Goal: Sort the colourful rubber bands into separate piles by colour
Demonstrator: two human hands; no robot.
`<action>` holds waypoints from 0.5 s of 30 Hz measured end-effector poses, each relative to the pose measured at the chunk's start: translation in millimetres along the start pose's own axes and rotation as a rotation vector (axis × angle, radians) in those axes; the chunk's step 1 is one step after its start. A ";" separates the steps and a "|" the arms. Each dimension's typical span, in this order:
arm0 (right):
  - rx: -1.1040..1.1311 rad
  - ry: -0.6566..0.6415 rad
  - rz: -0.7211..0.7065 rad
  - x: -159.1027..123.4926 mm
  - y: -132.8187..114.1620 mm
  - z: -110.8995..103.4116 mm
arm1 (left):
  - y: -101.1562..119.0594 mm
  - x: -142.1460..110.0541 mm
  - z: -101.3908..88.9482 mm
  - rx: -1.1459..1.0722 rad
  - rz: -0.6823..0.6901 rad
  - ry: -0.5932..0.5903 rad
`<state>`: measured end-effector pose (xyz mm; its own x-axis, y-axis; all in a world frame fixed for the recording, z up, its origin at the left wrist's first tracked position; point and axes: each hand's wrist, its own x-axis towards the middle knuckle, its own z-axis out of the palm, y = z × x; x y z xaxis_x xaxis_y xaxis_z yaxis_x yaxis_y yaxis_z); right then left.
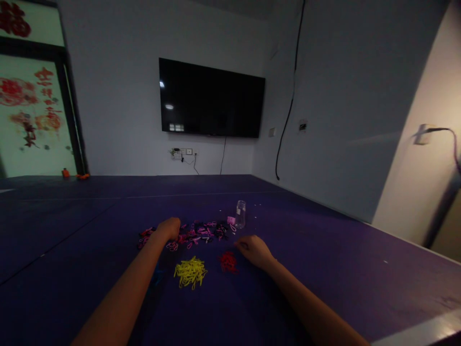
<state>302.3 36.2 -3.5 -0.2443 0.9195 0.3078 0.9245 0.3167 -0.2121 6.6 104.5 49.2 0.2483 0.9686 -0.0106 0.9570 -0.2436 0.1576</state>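
My left hand (168,228) rests curled on the near edge of a mixed heap of pink, black and red rubber bands (196,233) on the purple table (324,259). Its fingers are closed; what they hold, if anything, is hidden. My right hand (254,251) lies just right of a small red pile of bands (228,262), fingers pinched together toward the mixed heap. A yellow pile of bands (190,272) sits between my forearms. A small blue pile (157,278) shows partly beside my left forearm.
A small clear bottle (240,214) stands behind the heap with a pink lid (231,220) beside it. A dark TV (212,98) hangs on the far wall. A wall (342,120) runs close along the table's right edge.
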 end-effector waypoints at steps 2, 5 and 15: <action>0.002 -0.003 -0.004 0.1 -0.6 -0.6 | 0.1 1.9 1.4 0.029 -0.016 -0.014; 0.003 -0.008 -0.002 0.2 -0.5 -0.7 | -0.6 4.2 1.4 0.055 -0.018 -0.039; 0.028 0.011 -0.013 0.9 3.5 3.7 | 0.0 5.0 4.1 0.076 0.006 -0.104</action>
<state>304.2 39.0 -7.4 -0.2528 0.9129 0.3204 0.9126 0.3349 -0.2343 8.4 109.1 45.1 0.2643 0.9579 -0.1124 0.9631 -0.2561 0.0829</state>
